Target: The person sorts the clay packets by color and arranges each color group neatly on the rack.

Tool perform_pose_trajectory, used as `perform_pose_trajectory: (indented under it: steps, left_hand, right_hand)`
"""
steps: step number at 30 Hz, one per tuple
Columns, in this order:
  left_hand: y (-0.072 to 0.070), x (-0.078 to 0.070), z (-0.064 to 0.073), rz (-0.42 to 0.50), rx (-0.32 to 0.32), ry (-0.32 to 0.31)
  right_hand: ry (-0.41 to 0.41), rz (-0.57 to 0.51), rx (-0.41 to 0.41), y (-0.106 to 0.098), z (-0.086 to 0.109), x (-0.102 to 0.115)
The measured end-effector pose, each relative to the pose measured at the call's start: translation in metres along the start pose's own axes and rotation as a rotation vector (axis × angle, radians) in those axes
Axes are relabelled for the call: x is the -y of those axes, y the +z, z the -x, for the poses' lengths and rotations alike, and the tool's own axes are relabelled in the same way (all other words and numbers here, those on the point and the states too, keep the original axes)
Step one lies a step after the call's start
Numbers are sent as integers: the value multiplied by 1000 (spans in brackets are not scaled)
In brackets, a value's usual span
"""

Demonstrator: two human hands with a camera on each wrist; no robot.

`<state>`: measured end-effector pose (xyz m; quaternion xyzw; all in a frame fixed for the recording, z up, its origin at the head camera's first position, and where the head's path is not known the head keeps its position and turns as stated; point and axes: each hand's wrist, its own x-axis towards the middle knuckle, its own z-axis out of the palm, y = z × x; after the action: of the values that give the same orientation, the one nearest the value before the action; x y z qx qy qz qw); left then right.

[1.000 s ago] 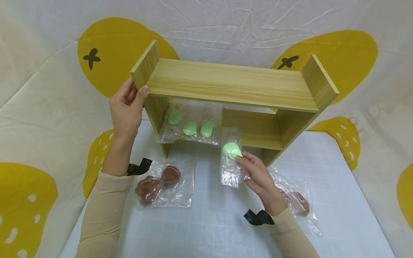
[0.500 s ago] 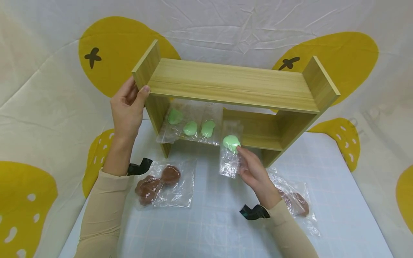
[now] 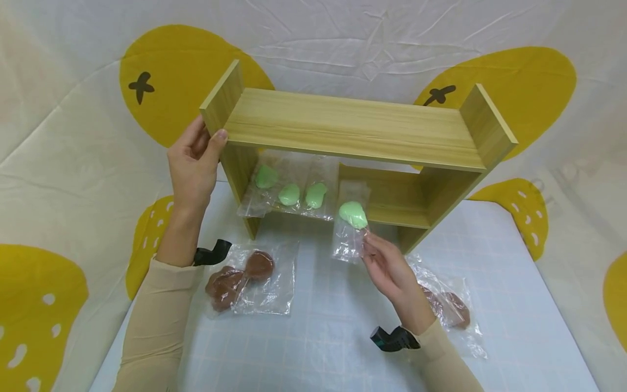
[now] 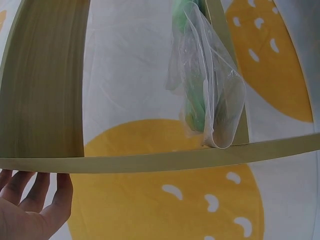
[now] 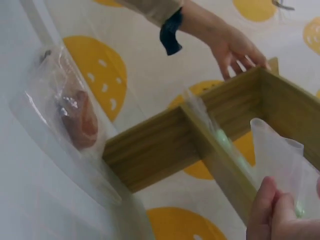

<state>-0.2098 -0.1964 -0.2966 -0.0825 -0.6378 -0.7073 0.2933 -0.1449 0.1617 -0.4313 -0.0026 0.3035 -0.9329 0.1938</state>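
Note:
In the head view, my left hand (image 3: 193,169) grips the upper left side panel of a light wooden shelf (image 3: 352,128), thumb in front and fingers behind. My right hand (image 3: 394,275) pinches the lower right edge of a small clear plastic bag with a pale green rounded piece (image 3: 352,214) inside. That bag overlaps the front edge of the middle board. Left of it on this board lie bagged green pieces (image 3: 289,194), their bags hanging slightly over the edge. The right wrist view shows the held bag (image 5: 277,152) standing up from my fingertips.
On the pale checked table (image 3: 313,343), a clear bag with brown rounded pieces (image 3: 258,265) lies front left. Another bag with brown pieces (image 3: 455,310) lies at the right, partly behind my right forearm. A white cloth with yellow shapes (image 3: 343,43) hangs behind the shelf.
The held bag has moved up and away from me, onto the middle board's front edge. My right fingers now hold it lower, below the green piece. My left hand stays on the shelf.

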Motion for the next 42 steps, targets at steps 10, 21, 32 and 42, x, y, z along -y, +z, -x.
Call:
perform_pose_trajectory:
  steps: [10, 21, 32, 42]
  left_hand:
    - [0, 1, -1, -17, 1, 2]
    - [0, 2, 0, -5, -1, -1]
    - [-1, 4, -1, 2, -20, -4]
    - [-1, 4, -1, 2, -15, 3]
  right_hand:
    - [142, 69, 84, 2, 11, 3]
    - [68, 114, 41, 2, 5, 6]
    - [74, 163, -59, 5, -13, 6]
    - [17, 168, -84, -1, -18, 3]
